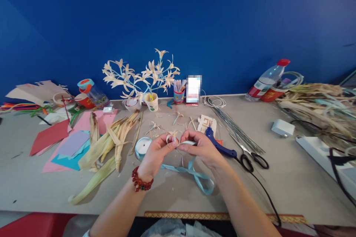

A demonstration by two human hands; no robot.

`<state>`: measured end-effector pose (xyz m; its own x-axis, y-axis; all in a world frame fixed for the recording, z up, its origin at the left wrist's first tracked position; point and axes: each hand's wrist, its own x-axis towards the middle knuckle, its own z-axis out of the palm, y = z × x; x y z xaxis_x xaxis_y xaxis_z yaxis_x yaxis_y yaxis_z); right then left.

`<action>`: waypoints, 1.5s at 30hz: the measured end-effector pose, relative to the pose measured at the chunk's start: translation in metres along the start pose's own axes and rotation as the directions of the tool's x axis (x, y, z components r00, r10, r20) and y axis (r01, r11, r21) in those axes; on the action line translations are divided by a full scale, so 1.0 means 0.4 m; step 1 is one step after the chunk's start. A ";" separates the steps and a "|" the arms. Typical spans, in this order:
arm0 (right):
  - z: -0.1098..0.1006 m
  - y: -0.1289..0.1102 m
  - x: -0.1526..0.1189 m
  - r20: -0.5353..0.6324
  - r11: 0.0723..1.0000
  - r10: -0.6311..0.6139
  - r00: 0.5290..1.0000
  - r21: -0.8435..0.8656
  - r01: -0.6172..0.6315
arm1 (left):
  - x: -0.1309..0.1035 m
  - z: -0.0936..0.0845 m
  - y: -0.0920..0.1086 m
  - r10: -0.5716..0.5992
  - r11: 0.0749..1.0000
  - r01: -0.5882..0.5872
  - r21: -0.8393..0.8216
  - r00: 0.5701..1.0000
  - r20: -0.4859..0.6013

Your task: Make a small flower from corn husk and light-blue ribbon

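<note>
In the middle of the head view my hands meet over the table. My left hand [157, 152], a red bead bracelet [141, 181] at its wrist, pinches a small pale husk flower [172, 136]. Between the thumb and fingers of my right hand [200, 146] is a light-blue ribbon [187, 143], close against the flower's stem. Below, more of the ribbon lies in loops, and its white spool [143, 147] rests left of my left hand. A blue glue gun [222, 147] lies just beyond my right hand. Finger pads partly hide the join between flower and ribbon.
Corn husks [104, 144] and coloured paper [50, 137] lie at left. Husk flowers stand in a white cup [151, 103] near the wall. Scissors [250, 157], wires [239, 129], a tilted bottle [264, 81] and a power strip [319, 152] occupy the right. The glue gun's black cord crosses the table's front edge.
</note>
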<state>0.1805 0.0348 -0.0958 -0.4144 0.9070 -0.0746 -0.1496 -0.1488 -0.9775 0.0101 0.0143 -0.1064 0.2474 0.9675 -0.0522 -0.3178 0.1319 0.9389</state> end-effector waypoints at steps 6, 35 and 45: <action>0.004 -0.008 -0.002 0.000 0.997 0.011 1.000 -0.075 -0.011 | -0.010 0.003 0.008 0.017 0.998 -0.013 0.068 0.998 -0.053; 0.014 0.045 0.019 0.007 0.995 0.077 0.997 -0.070 -0.076 | 0.010 -0.037 -0.021 -0.083 0.953 0.099 -0.287 0.994 0.068; 0.023 0.050 0.011 -0.056 0.955 -0.125 0.991 -0.276 0.105 | 0.004 -0.028 -0.047 -0.027 0.973 -0.007 -0.231 0.989 -0.142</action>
<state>0.1674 0.0324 -0.1137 -0.3416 0.9391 0.0372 0.0611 0.0616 -0.9962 0.0064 0.0159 -0.1280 0.1230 0.9844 -0.1256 -0.5220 0.1718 0.8355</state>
